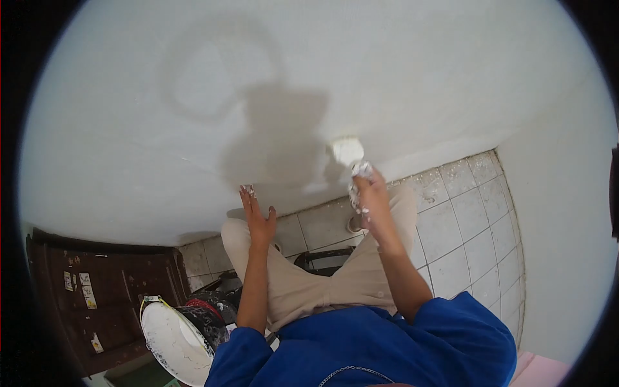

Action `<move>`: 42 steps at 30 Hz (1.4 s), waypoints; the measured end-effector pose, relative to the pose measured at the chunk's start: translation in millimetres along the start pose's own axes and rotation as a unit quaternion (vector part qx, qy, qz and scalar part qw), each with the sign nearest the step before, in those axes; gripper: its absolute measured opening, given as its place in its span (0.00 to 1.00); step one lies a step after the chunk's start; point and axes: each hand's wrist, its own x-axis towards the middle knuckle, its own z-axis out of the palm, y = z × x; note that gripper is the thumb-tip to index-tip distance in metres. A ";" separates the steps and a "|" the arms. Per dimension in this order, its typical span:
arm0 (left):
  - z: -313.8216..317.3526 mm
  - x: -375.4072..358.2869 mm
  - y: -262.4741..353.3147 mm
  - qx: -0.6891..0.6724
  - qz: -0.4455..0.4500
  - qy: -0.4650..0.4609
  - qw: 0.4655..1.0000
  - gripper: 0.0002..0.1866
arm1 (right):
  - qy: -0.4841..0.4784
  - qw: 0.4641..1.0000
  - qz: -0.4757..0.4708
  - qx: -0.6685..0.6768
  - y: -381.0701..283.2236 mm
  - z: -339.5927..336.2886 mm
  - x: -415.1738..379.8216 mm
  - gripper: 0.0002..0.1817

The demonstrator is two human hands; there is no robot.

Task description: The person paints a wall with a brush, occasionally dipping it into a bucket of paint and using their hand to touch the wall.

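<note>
My right hand (374,197) is closed around the white-crusted handle of a paintbrush (349,150). Its white head is up against the pale wall (412,77), just above the floor line. White smears cover the fingers of that hand. To the left, my left hand (259,222) is held out with fingers stretched and thumb apart, nothing in it, fingertips close to the wall. White specks mark those fingertips too. A shadow of my head and arms falls on the wall.
A paint bucket (144,322) with white inside stands at my lower left, beside a dark brown wooden panel (106,284) bearing stickers. Paint-spattered floor tiles (445,235) run along the wall to a corner on the right. A dark seat frame (319,258) shows between my legs.
</note>
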 end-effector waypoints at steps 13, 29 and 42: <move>0.1 1.5 0.7 0.015 -0.012 0.003 1.000 0.42 | -0.035 0.994 0.043 -0.089 123.9 -21.8 8.8 0.05; -3.2 4.8 3.6 0.006 -0.006 0.011 1.000 0.42 | 0.018 0.972 -0.183 -0.148 30.7 20.4 5.5 0.06; -0.4 1.1 -4.5 0.001 -0.002 0.023 1.000 0.41 | -0.071 0.965 -0.251 0.004 -37.3 35.1 -11.6 0.10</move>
